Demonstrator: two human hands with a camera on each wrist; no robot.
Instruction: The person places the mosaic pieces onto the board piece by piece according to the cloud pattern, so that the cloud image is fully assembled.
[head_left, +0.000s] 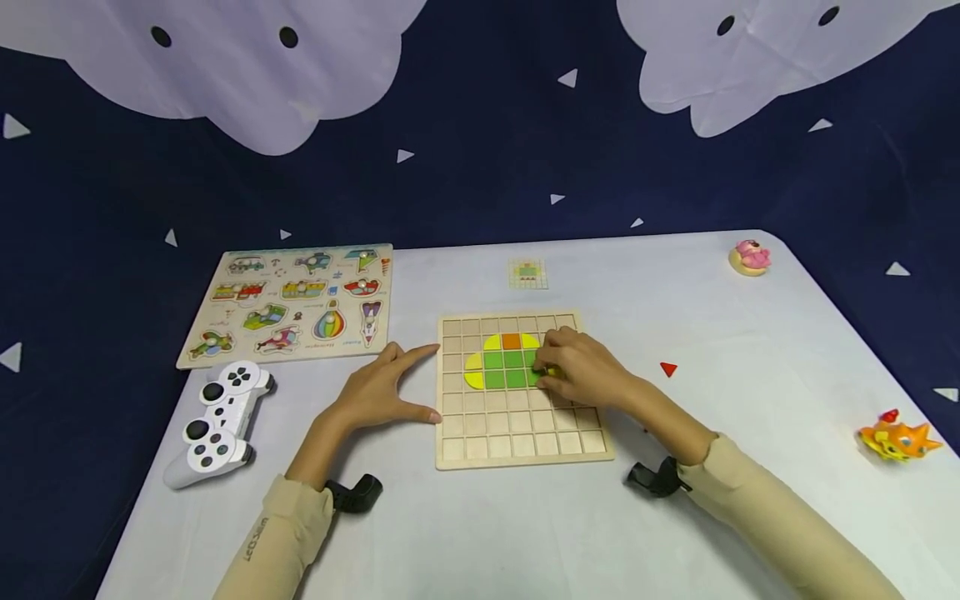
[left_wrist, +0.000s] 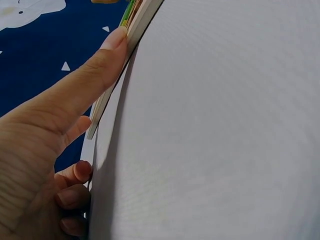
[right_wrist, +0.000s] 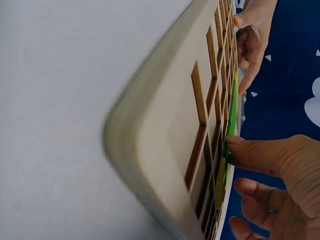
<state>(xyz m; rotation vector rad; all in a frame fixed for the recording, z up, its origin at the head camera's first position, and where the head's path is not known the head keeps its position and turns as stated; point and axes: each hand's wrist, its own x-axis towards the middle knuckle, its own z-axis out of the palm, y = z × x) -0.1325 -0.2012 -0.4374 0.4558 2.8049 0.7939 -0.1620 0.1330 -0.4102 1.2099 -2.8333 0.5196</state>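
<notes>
Currently the right hand (head_left: 583,367) pinches a green-yellow piece (head_left: 550,372) at the pattern's right edge on the grid board (head_left: 525,437); seat it squarely in its cell. Left hand (head_left: 378,392), fingers straight, braces the board's left edge on the counter (head_left: 750,333).

Right hand (head_left: 583,367) covers tile under fingers (head_left: 551,372) (colour unclear); small card (head_left: 527,273) too small to read.

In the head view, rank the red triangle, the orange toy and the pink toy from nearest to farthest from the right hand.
From the right hand:
1. Red triangle, on the table just to its right.
2. Pink toy, at the far right corner.
3. Orange toy, near the table's right edge, farthest.
</notes>
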